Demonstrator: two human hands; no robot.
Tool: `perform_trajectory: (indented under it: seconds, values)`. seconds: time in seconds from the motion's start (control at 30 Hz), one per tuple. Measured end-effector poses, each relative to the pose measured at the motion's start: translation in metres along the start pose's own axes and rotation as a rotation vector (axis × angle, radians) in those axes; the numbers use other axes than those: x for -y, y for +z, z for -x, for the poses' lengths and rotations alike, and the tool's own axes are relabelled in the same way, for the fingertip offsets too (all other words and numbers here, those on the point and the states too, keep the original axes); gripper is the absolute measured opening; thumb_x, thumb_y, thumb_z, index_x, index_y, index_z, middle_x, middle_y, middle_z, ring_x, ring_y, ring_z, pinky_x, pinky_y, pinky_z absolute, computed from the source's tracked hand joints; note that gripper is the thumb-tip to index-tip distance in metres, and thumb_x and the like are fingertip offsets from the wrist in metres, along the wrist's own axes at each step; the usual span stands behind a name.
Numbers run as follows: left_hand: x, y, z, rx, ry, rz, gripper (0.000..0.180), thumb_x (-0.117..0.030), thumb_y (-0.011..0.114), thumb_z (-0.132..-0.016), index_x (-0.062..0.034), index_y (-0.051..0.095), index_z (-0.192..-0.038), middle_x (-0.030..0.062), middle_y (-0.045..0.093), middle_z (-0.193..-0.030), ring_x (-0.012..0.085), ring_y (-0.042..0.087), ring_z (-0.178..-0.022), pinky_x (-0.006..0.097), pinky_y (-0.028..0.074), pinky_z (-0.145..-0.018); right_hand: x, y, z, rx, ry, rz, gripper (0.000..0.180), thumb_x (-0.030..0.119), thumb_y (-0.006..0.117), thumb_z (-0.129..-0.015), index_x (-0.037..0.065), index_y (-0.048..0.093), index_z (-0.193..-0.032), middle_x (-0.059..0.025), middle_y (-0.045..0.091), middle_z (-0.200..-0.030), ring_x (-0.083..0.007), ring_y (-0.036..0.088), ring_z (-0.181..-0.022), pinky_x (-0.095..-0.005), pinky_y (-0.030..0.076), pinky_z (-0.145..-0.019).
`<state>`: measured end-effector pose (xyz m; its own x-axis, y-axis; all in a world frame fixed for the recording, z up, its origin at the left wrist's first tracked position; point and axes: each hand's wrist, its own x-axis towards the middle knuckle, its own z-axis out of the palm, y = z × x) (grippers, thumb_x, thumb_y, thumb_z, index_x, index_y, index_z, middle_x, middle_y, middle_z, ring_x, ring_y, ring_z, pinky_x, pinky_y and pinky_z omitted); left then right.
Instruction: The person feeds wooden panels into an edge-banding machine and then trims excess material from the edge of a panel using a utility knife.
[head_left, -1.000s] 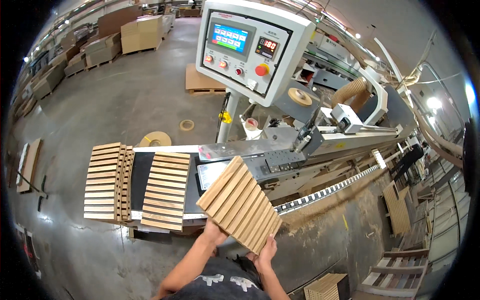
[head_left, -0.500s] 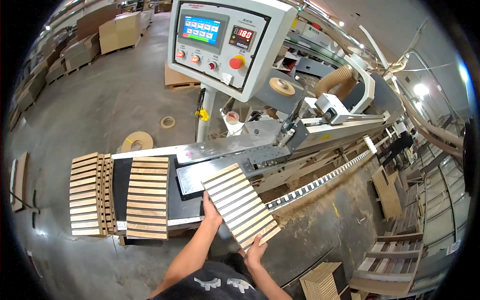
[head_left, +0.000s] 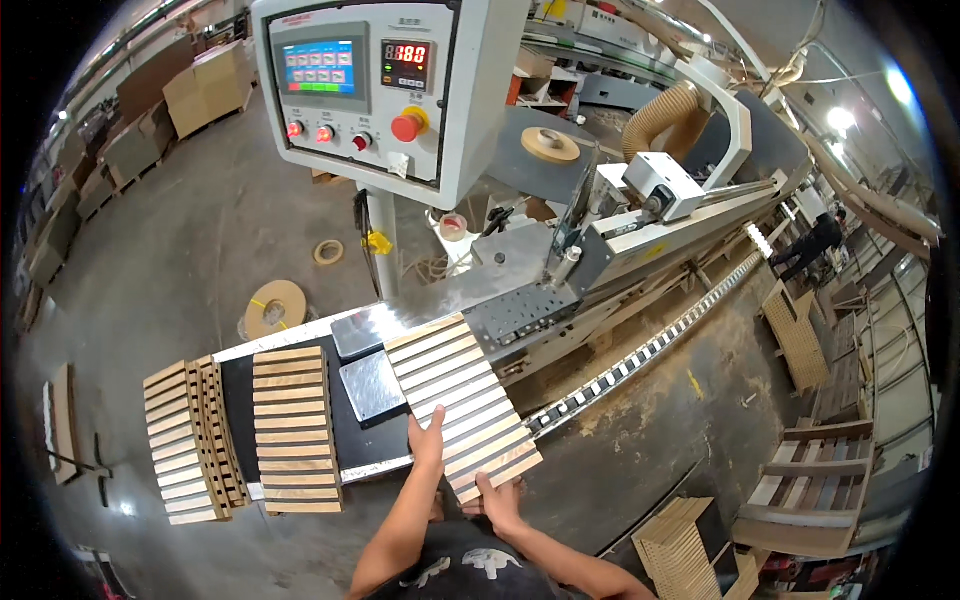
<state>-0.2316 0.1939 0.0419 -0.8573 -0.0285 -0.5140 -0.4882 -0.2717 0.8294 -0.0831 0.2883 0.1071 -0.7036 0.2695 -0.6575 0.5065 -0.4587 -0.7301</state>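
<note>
A slatted wooden panel, pale strips with dark grooves between, lies at a slant with its far end over the metal bed of a long machine. My left hand is closed on the panel's left edge, thumb on top. My right hand grips its near edge, the fingers partly hidden underneath. Left of the panel, a shiny metal plate sits on the black table surface. Farther left on that table are a stack of slatted panels and another leaning stack.
A control box on a post stands beyond the table. Rolls of edge banding lie on the floor and on a round disc. A roller rail runs off to the right. More stacked panels stand at the lower right.
The panel has moved farther over the machine bed, covering part of the metal surface. My left thumb now rests on its top face. The view has shifted, moving the control box left in the picture.
</note>
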Motion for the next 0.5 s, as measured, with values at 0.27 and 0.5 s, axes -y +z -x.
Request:
perform_trajectory:
  seconds: [0.27,0.5]
  values:
    - [-0.021,0.042,0.016,-0.02,0.043,0.043,0.064,-0.021,0.069,-0.091,0.0005,0.039,-0.143,0.0176,0.052,-0.134,0.0269,0.05,-0.121,0.038,0.04,-0.102,0.005,-0.04,-0.024,-0.014,-0.366,0.394,0.068,0.026,0.058,-0.098,-0.005,0.018,-0.144,-0.0215,0.044,-0.129,-0.0302,0.054,-0.108,-0.0408,0.05,-0.087]
    - [-0.011,0.103,0.006,0.021,0.006,-0.07,0.07,-0.027,0.067,-0.092,0.0015,0.032,-0.146,0.0176,0.047,-0.14,0.0274,0.046,-0.125,0.039,0.037,-0.105,0.004,-0.101,-0.063,0.0,-0.398,0.371,0.063,0.027,0.057,-0.1,-0.001,0.022,-0.143,-0.0145,0.051,-0.125,-0.0202,0.053,-0.106,-0.0322,0.047,-0.087]
